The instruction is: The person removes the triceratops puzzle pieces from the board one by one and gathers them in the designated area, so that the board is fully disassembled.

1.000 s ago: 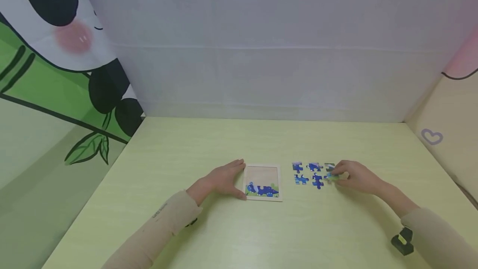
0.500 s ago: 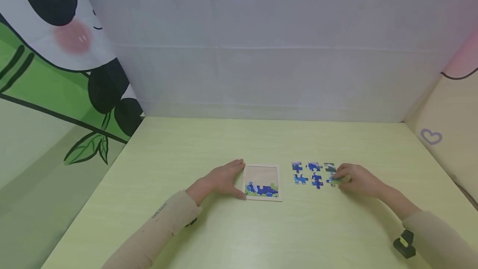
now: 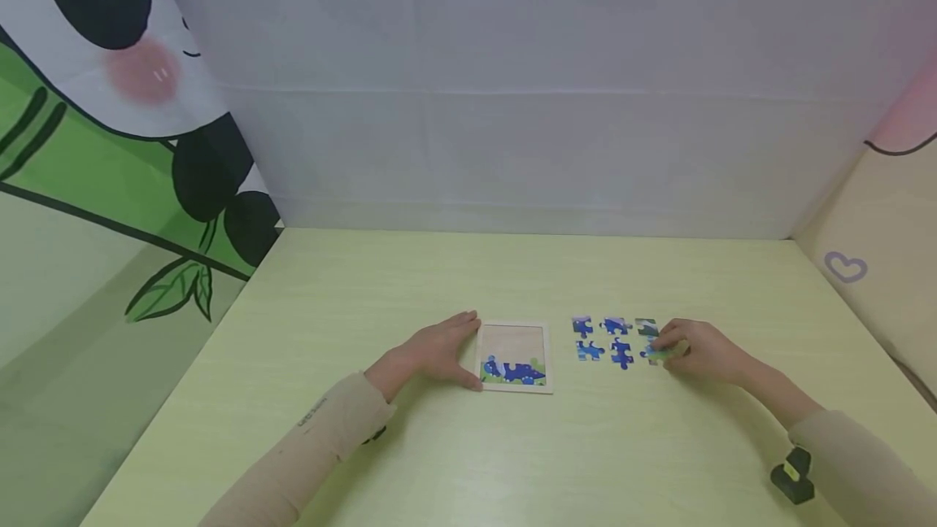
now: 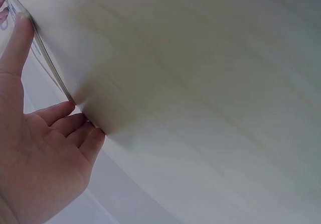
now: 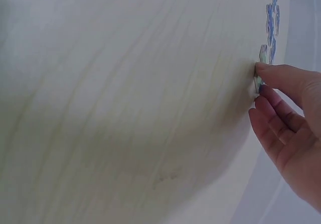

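- The right hand [image 3: 703, 352] pinches a green-and-blue puzzle piece [image 3: 650, 354] between thumb and forefinger; its other fingers [image 5: 263, 131] curl loosely alongside and hold nothing. Whether this piece rests on the desk [image 3: 468, 454] or is slightly raised is hard to tell.
- The left hand [image 3: 442, 352] is spread, its fingers wrapped around nothing: the thumb touches the near left corner of the wooden frame [image 3: 549, 360], the fingertips its far left corner.
- So the frame lies against the left fingers, well apart from the right ones and to their left.
- Inside it, fitted pieces [image 3: 516, 372] fill the strip level with the left thumb; the bare backing [image 3: 514, 340] shows nearer the left fingertips.
- Five loose pieces [image 3: 622, 354] lie in two rows to the left of the right fingers, one of them just beyond those fingertips and partly behind the hand.
- The step in hand looks like handling one loose piece at the end of its row, while the left hand probably steadies the frame.
- If this piece belongs above the fitted strip, the next move calls for lifting it past the others, turning its tabs to match and pressing it flat.
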A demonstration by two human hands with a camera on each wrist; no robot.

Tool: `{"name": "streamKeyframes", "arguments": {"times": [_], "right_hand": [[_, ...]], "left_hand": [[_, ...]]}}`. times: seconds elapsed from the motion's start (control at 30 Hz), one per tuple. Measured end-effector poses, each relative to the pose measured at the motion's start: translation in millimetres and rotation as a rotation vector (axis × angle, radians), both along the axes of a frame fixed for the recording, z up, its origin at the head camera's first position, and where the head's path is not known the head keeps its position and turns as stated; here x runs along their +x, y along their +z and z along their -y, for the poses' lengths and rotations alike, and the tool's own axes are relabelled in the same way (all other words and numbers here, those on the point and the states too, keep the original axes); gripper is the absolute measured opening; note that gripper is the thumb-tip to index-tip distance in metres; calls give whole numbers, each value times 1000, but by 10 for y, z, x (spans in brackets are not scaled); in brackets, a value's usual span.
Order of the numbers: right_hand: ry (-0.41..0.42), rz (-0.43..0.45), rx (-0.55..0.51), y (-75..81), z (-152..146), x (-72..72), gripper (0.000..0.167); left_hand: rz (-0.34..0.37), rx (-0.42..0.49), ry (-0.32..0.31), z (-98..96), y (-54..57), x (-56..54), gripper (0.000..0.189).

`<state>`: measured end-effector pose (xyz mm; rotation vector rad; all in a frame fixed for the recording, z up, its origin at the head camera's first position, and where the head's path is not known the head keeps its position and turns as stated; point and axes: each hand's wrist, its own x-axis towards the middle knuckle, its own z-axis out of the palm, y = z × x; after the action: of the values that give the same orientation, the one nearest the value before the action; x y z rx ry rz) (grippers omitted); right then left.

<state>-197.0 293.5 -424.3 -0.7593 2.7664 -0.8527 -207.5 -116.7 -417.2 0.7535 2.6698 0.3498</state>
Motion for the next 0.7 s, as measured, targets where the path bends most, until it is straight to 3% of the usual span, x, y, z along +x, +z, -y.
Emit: {"name": "streamKeyframes", "arguments": {"times": [0.37, 0.57, 0.7], "right_hand": [[17, 6, -1, 70, 79, -30, 27], [65, -28, 10, 99, 309, -72, 29], [93, 3, -17, 98, 519, -69, 31]], "left_hand": [[-7, -18, -5, -2, -13, -7, 102], [3, -15, 5, -6, -24, -17, 102], [7, -17, 9, 0, -28, -26, 103]]}}
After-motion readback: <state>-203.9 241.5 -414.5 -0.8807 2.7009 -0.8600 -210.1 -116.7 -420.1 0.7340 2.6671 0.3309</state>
